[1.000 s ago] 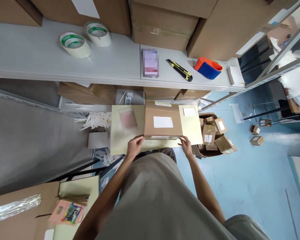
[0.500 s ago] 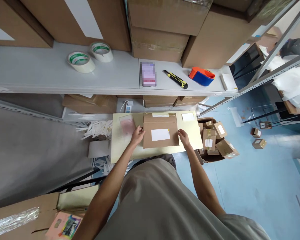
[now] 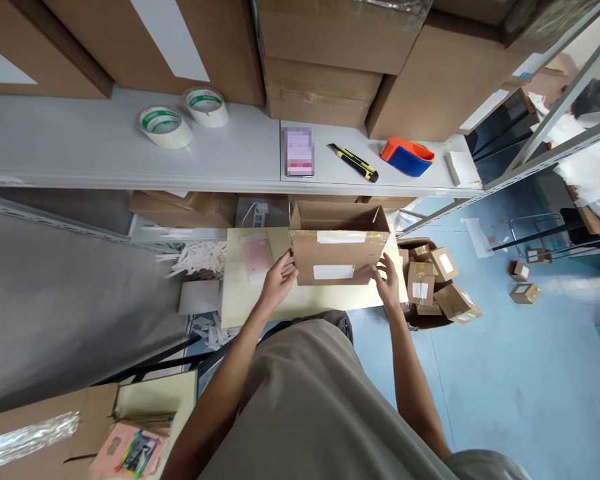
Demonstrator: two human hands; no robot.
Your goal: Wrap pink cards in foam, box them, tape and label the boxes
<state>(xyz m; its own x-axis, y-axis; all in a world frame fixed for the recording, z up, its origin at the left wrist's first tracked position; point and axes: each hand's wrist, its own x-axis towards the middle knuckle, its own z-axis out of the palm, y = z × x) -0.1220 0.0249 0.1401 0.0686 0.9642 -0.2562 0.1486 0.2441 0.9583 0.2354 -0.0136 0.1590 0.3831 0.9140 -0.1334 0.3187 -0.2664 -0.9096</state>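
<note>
A brown cardboard box (image 3: 305, 257) with white labels is tilted up over the pale yellow tabletop (image 3: 250, 300), its open top facing away and its inside partly visible. My left hand (image 3: 279, 281) grips the box's left side, thumb and fingers at the edge. At the lower right side, my right hand (image 3: 388, 280) holds the box with bent fingers. Some fingertips are hidden behind the cardboard. On the tabletop, left of the box, lies a translucent pinkish sheet (image 3: 257, 259).
Above, a grey shelf (image 3: 230, 157) carries two tape rolls (image 3: 166, 128), a yellow-black box cutter (image 3: 354, 163), an orange-blue tape dispenser (image 3: 408, 157) and large cartons (image 3: 325, 90). To the right stands a carton full of small boxes (image 3: 421, 280). Paper strips (image 3: 203, 259) are piled at left.
The box lay flat on the tabletop and is now raised and tipped upright, showing its open top. Both hands have closed on its sides, and the box has shifted slightly right.
</note>
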